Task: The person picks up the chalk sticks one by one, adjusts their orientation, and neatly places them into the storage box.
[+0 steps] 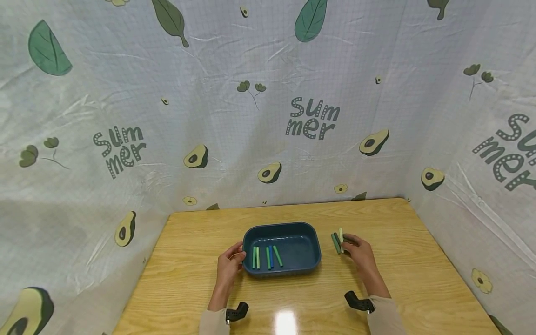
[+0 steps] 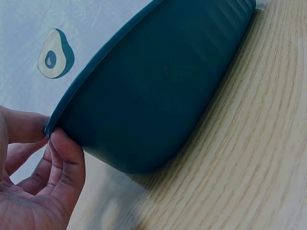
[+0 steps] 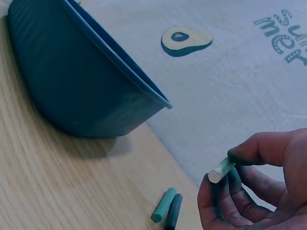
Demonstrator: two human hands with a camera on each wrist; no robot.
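Note:
A dark blue plastic tub (image 1: pixel 289 273) stands on the table, with several chalk sticks side by side in its left half: green ones, a pale one and a blue stick of chalk (image 1: pixel 271 257). My left hand (image 1: pixel 229 266) pinches the tub's left rim (image 2: pixel 72 96) between thumb and fingers. To the right of the tub, my right hand (image 1: pixel 359 253) holds a pale chalk stick (image 3: pixel 220 171) by thumb and fingertips, raised off the table. Dusty smudges mark those fingers. Close by lie a green chalk stick (image 3: pixel 163 205) and a darker one (image 3: pixel 173 213).
The wooden table (image 1: pixel 192 242) reaches back to a white sheet (image 1: pixel 226 116) printed with avocados, leaves and lettering, which also hangs at both sides. Each wrist wears a black camera mount, such as the right mount (image 1: pixel 359 302).

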